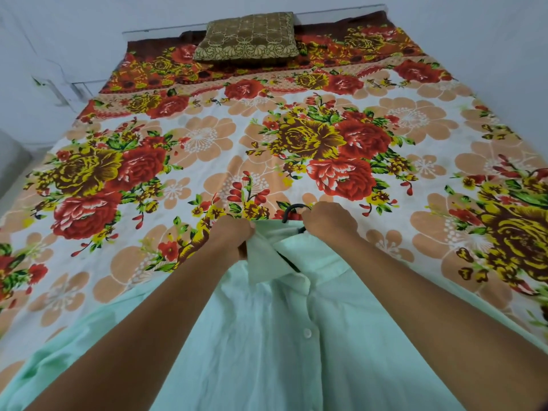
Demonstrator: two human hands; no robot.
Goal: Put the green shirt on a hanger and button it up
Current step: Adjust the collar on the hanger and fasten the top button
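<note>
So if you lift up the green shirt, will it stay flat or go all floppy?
Probably floppy: the green shirt lies in soft folds and wrinkles on the bed. It looks thin, so likely light. The black hanger at the collar, where both hands are, should hold up its shoulders.

We look down on a bed (pixel 296 129) that fills most of the view, covered by a floral sheet (pixel 207 137) with red and yellow roses and peach blossoms on white. Toward twelve o'clock the sheet's border turns dark maroon, and a brown patterned cushion (pixel 247 35) lies there. Pale bluish-white walls (pixel 74 22) surround the bed from nine through three o'clock, scuffed with dark marks at ten o'clock. Light is soft and even.
</note>
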